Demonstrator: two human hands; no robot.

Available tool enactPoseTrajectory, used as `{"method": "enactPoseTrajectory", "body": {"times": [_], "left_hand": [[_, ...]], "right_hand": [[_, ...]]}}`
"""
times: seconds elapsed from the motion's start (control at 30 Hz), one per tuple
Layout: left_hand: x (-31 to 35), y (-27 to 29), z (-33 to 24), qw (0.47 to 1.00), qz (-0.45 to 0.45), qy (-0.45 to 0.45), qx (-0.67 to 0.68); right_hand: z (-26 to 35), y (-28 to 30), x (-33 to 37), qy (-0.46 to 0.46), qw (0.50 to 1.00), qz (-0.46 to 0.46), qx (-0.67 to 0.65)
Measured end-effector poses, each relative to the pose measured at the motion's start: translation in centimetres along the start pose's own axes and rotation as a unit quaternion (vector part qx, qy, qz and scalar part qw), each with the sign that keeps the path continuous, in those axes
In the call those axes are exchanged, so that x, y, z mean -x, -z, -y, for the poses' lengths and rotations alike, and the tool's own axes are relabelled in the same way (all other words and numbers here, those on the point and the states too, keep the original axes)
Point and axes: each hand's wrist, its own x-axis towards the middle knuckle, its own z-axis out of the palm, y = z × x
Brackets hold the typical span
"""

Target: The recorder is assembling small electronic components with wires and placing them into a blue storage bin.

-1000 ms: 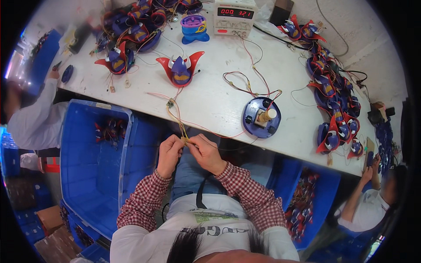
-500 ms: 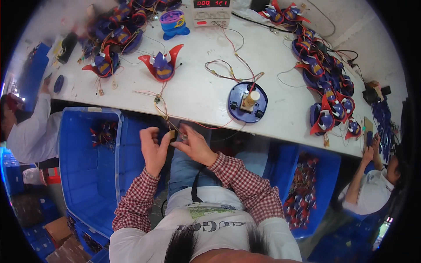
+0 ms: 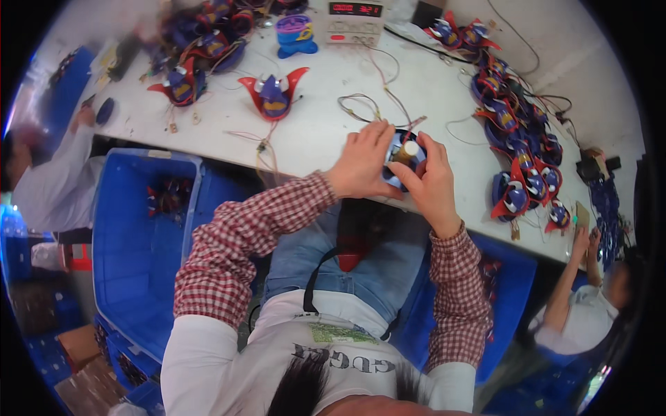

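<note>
At the table's front edge, a round dark-blue plastic base [image 3: 396, 178] lies with a cream cylinder [image 3: 408, 148] upright on it. My left hand [image 3: 364, 161] holds its left side, fingers together. From the right, my right hand [image 3: 433, 184] curls round it, thumb across the near part beside the cylinder. My hands cover much of the base. Left of them, a purple figure with red wing-like sides [image 3: 271, 95] stands on the table. Its thin wires, with a small circuit board [image 3: 261, 147], hang over the front edge.
A power supply [image 3: 354, 24] with a red display stands at the back, wired toward the base. More winged figures pile up at the right [image 3: 519, 177] and back left [image 3: 211, 45]. Blue bins [image 3: 132, 260] sit below the table. Co-workers [image 3: 579, 308] sit at both sides.
Both hands have left the wires and small part at the table edge and moved right to the round base, which they now grip. The wires now hang loose over the edge.
</note>
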Motion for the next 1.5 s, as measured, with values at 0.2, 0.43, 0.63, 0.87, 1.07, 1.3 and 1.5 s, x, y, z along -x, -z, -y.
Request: {"method": "enactPoseTrajectory", "body": {"times": [0.2, 0.43, 0.63, 0.87, 1.07, 1.3, 1.5], "left_hand": [[-0.5, -0.2, -0.5, 0.998, 0.031, 0.055, 0.016], [0.2, 1.1, 0.8, 0.997, -0.036, 0.055, 0.035], [5.8, 9.9, 4.9, 0.986, -0.144, 0.063, 0.059], [9.6, 14.4, 15.2, 0.945, -0.192, 0.26, -0.049], [4.9, 11.9, 16.5, 0.939, -0.188, 0.288, -0.005], [4.2, 11.6, 15.3, 0.888, -0.155, 0.36, 0.24], [3.0, 12.8, 12.2, 0.818, -0.154, 0.32, 0.452]], "right_hand": [[-1.8, -1.3, -0.9, 0.075, 0.996, 0.015, 0.04], [-1.6, 1.6, -2.0, 0.046, 0.995, -0.074, 0.041], [-6.0, 5.3, -3.9, -0.08, 0.991, -0.055, 0.097], [-1.1, 1.9, -2.8, 0.126, 0.927, -0.21, 0.282], [5.9, -13.0, -3.5, 0.192, 0.962, 0.192, 0.001], [4.1, -20.6, -4.5, 0.204, 0.962, 0.179, 0.013], [4.9, -15.8, -4.7, 0.164, 0.968, 0.171, -0.087]]}}
